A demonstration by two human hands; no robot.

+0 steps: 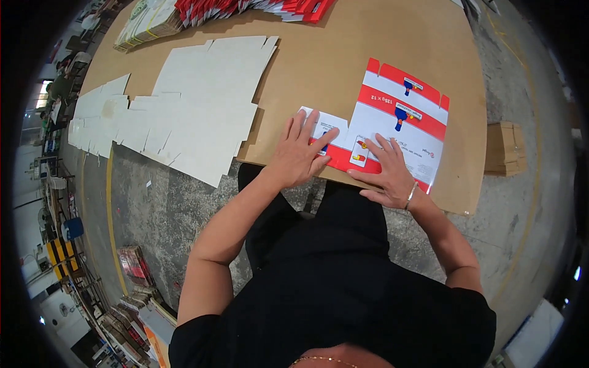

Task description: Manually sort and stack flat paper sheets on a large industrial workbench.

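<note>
A printed red, white and blue flat carton (402, 101) lies near the right front edge of the brown table. My left hand (300, 150) rests on the carton's left flap, fingers spread and flat. My right hand (391, 170) lies on the lower middle of the same carton, its fingers also stretched out. Neither hand grips anything. Parts of the print are hidden under my fingers. Left of my left hand, several flat cartons with their plain white side up (202, 104) overlap on the table.
The brown table (307, 61) carries a pile of red and white folded cartons (245, 8) and a strapped cardboard bundle (147, 27) at its far side. A brown cardboard box (506, 149) stands on the floor at the right. Stacked cartons (135, 266) sit on the floor at left.
</note>
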